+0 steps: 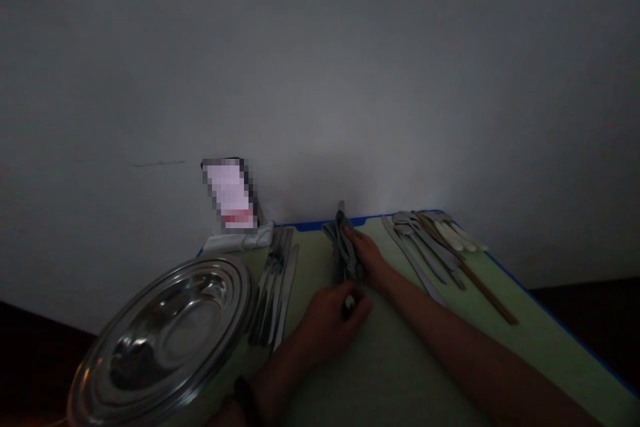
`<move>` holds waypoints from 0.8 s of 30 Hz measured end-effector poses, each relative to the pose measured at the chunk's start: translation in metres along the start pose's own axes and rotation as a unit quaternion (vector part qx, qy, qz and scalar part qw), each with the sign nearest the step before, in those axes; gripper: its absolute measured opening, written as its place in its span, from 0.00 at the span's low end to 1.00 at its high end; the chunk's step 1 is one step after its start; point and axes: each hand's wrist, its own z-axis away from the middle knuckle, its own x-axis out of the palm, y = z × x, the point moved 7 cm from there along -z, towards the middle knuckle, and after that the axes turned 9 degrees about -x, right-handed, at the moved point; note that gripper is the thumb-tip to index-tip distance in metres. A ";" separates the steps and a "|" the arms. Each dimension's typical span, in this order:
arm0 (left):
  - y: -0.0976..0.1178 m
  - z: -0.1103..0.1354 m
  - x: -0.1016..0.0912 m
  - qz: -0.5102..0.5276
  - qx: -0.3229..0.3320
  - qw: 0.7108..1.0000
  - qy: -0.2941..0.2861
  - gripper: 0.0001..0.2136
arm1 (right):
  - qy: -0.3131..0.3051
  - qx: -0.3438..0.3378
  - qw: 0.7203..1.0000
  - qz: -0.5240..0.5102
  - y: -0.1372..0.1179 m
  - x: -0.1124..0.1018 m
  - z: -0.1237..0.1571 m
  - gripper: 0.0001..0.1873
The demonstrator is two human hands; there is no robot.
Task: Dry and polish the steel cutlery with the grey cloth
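Observation:
Closed around the dark handle end of a knife (341,205) is my left hand (327,313), low over the middle of the table. My right hand (369,252) grips a grey patterned cloth (346,247), folded around the knife's blade. Only the metal tip sticks out above the cloth, pointing toward the wall; the cloth hides most of the blade. To the left of my left hand lie several metal forks and knives (275,287) side by side. Right of my right hand rest metal spoons and other cutlery (425,253).
Large shiny metal plates (185,333), apparently stacked, stand at the table's left. Behind them a blurred phone (230,193) leans up on a white object (240,238). Wooden chopsticks (487,290) and white spoons (453,237) lie at the right. A wall (320,80) borders the light green table (400,373).

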 end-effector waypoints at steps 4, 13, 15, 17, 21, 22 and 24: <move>0.016 0.012 0.006 -0.109 0.106 0.988 -0.038 0.15 | 0.024 0.002 1.000 -0.014 0.000 -0.007 -0.005 0.12; 0.010 0.008 0.007 -0.062 0.050 0.996 -0.033 0.08 | 0.006 0.015 0.999 -0.028 -0.002 -0.003 -0.004 0.10; 0.003 0.004 0.005 -0.023 0.014 0.999 -0.023 0.10 | -0.006 0.022 0.999 -0.025 -0.002 0.001 -0.001 0.08; 0.000 0.002 0.004 0.007 0.007 1.000 -0.028 0.12 | -0.015 0.028 0.999 -0.025 0.000 0.004 0.000 0.06; 0.007 0.005 0.007 -0.035 0.063 0.995 -0.064 0.19 | -0.014 0.033 0.998 -0.047 0.005 0.001 -0.003 0.05; 0.011 0.007 0.007 -0.074 0.082 0.992 -0.058 0.18 | -0.009 0.031 0.998 -0.057 0.006 -0.001 -0.006 0.07; 0.019 0.011 0.009 -0.159 0.127 0.978 -0.045 0.15 | 0.000 0.021 0.996 -0.082 0.007 -0.009 -0.012 0.11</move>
